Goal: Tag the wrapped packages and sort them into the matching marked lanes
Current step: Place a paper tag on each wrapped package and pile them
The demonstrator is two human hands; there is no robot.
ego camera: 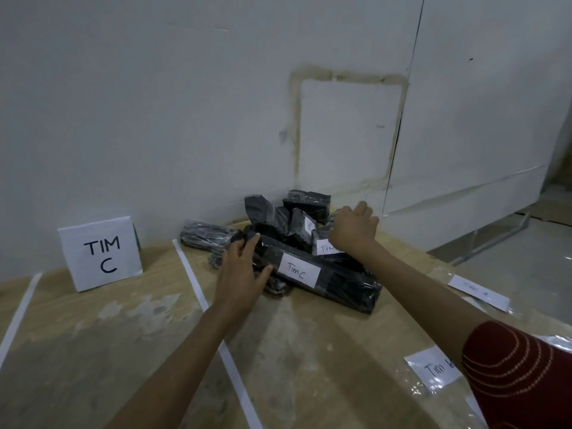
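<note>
At the package pile (294,218), my left hand (240,267) lies open against the TimC-tagged package (343,287); whether my right hand (354,230) grips anything, I cannot tell.

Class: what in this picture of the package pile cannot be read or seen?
Head view:
- Second tag: right hand covers its last letter.
- Near slip: sleeve cuts off the letter after "Tim".
- Far slip: writing blurred.
- Small tag: too small to read.
- Right hand's grip: fingers face away, so unclear.
</note>
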